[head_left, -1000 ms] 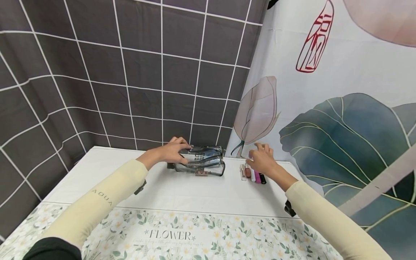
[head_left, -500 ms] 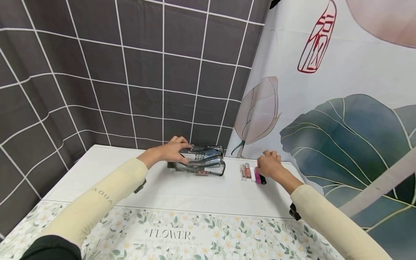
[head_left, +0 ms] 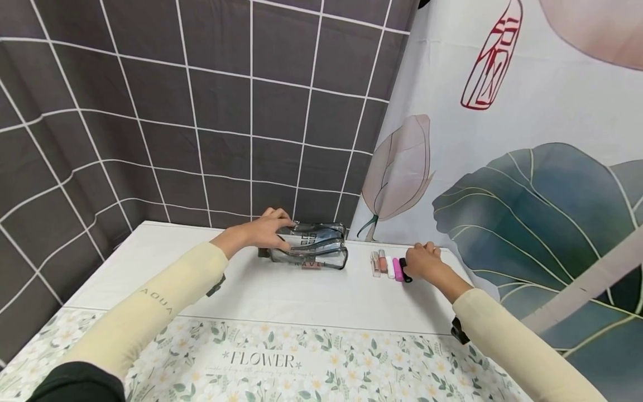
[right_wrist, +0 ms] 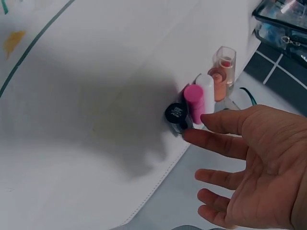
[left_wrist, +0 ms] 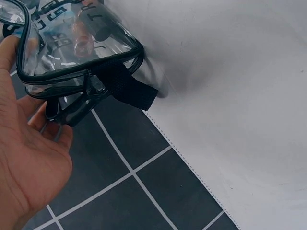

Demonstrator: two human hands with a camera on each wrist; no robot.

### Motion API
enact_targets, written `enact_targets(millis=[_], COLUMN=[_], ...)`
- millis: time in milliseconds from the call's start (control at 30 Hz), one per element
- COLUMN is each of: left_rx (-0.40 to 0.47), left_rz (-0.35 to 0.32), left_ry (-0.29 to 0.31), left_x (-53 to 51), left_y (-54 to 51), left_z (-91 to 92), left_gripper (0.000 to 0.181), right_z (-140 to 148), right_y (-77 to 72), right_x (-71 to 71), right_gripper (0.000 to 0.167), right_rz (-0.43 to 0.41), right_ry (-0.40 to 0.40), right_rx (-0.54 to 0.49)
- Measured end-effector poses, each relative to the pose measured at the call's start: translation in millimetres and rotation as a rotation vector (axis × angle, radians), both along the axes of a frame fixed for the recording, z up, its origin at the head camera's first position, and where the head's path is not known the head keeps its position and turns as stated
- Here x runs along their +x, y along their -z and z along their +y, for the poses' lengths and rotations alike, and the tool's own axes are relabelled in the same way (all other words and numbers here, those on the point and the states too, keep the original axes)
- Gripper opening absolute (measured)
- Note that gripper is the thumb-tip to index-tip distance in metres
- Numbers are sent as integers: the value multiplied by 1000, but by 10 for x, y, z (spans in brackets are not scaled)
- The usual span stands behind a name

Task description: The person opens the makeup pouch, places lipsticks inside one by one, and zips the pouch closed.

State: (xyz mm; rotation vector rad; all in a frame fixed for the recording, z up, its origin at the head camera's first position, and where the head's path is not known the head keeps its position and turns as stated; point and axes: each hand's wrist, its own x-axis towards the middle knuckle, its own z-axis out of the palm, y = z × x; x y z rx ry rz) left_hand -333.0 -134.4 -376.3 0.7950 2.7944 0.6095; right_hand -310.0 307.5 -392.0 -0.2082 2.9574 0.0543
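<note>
A clear pouch (head_left: pixel 321 245) with black trim and "TRAVEL" lettering lies at the back of the white table. My left hand (head_left: pixel 268 230) grips its left end, thumb on one side and fingers on the other. In the left wrist view, tube-like items show through the pouch's plastic (left_wrist: pixel 67 52). Right of it stands a tight row of lip-makeup tubes: a clear one (head_left: pixel 375 264), a peach one (head_left: pixel 383 261), a white one (head_left: pixel 390 267), a pink one (head_left: pixel 398 270) and a black one (head_left: pixel 407 276). My right hand (head_left: pixel 427 262) reaches the black tube with extended fingers; contact is unclear.
The white tabletop (head_left: pixel 291 298) runs along a dark grid-patterned curtain (head_left: pixel 216 100) and a leaf-printed curtain (head_left: pixel 502 201). A flower-print cloth (head_left: pixel 241 363) covers the front. A black strap (left_wrist: pixel 127 88) sticks out from the pouch's end.
My right hand has moved right along the row, from above the tubes to the black one at its right end, uncovering the others. My left hand and the pouch stay put.
</note>
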Motion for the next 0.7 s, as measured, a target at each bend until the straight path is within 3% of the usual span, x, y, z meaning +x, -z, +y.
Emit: enact_targets(millis=[200, 433, 700], left_rx=[6, 8, 6], left_rz=[4, -2, -1], left_ry=[1, 1, -1], left_x=[-5, -20, -10], left_y=[14, 17, 2], left_z=[-1, 4, 2], left_gripper=[79, 80, 79], right_z=[64, 143, 171], right_y=[23, 64, 148], right_x=[15, 4, -34], right_gripper=[18, 32, 31], right_rz=[-13, -30, -42], right_ry=[23, 51, 84], right_rx=[17, 25, -28])
